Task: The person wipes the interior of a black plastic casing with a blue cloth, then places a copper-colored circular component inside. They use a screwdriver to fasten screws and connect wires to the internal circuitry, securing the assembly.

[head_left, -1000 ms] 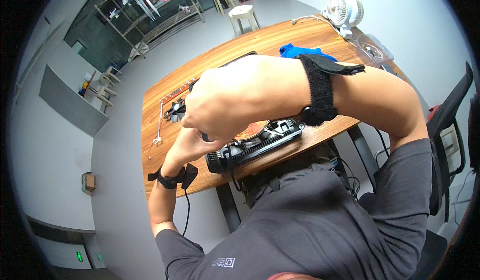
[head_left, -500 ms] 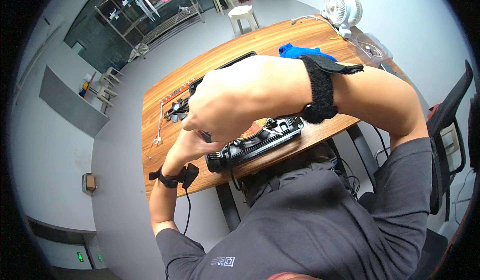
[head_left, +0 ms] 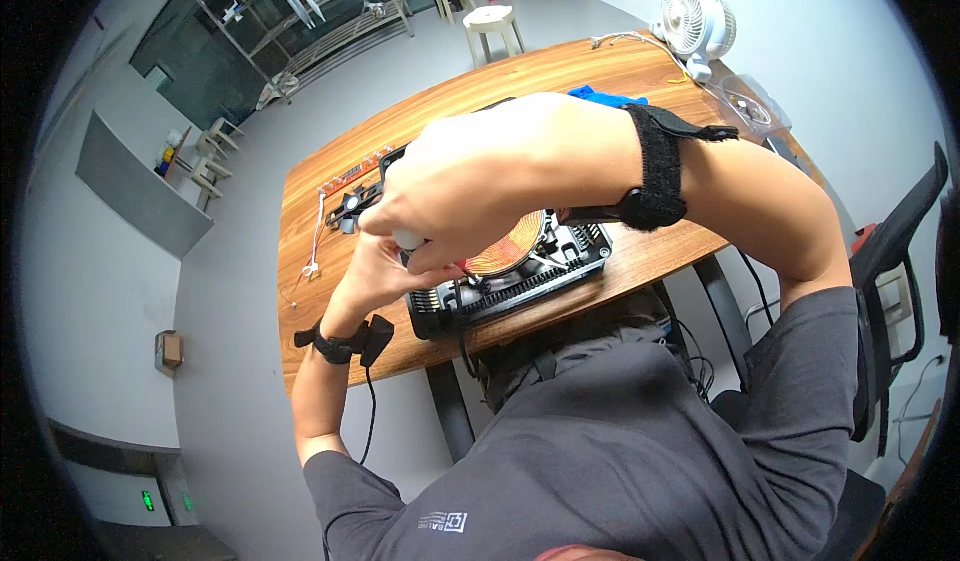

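Note:
An opened induction cooker base (head_left: 520,296) with black ribbed edges lies near the table's front edge. Its round copper coil (head_left: 515,251) shows beneath my right wrist. My right hand (head_left: 470,176) is bent over the cooker's left part, fingers closed round a tool whose rounded white end (head_left: 408,239) pokes out; its kind is hidden. Just below, my left hand (head_left: 378,269) is at the cooker's left end, its thumb side stretched toward the coil. The right hand covers its other fingers, and what they grip cannot be made out.
A small black fan (head_left: 352,206) and an orange-red strip (head_left: 350,178) lie left of the cooker, beside a white cable (head_left: 318,236). Blue cloth (head_left: 605,97) is behind my right arm. A white desk fan (head_left: 692,23) and a clear plastic box (head_left: 750,106) stand far right.
My right hand has shifted slightly and turned, so the white tool end now shows. More of the copper coil is uncovered. The left hand stays close beneath.

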A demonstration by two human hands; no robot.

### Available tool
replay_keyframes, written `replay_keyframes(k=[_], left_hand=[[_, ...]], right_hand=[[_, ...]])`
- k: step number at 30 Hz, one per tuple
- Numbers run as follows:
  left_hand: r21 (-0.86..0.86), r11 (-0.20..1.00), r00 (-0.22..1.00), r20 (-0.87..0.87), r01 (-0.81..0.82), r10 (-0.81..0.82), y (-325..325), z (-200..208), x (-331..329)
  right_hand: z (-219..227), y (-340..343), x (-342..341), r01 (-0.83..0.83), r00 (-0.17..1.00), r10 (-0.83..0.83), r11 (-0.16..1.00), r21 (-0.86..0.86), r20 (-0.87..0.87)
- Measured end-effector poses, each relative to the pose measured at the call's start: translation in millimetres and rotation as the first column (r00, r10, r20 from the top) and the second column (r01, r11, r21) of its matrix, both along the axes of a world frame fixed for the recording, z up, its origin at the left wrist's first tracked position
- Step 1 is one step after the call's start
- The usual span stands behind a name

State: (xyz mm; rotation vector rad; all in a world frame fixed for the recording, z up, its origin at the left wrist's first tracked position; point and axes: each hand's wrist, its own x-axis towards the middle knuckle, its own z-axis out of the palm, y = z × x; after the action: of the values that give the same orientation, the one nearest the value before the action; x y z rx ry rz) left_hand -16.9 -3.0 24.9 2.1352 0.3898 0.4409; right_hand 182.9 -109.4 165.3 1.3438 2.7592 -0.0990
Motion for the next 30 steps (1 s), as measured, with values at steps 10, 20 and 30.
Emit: replay_keyframes(k=[10, 20, 30], left_hand=[[0.056, 0.998, 0.997, -0.081, -0.005, 0.009, 2, -16, -21], [0.088, 0.994, 0.997, 0.029, -0.072, 0.069, 1, -8, -12], [0.027, 0.997, 0.995, -0.058, -0.079, 0.08, -10, -1, -11]], right_hand=[[-7, -3, -13, -0.049, 0.993, 0.044, 0.998, -0.039, -0.11], [-4, -1, -9, -0.077, 0.996, 0.078, 0.996, 0.043, -0.037], [-10, 8, -12, -0.037, 0.997, 0.038, 0.999, 0.01, -0.064]])
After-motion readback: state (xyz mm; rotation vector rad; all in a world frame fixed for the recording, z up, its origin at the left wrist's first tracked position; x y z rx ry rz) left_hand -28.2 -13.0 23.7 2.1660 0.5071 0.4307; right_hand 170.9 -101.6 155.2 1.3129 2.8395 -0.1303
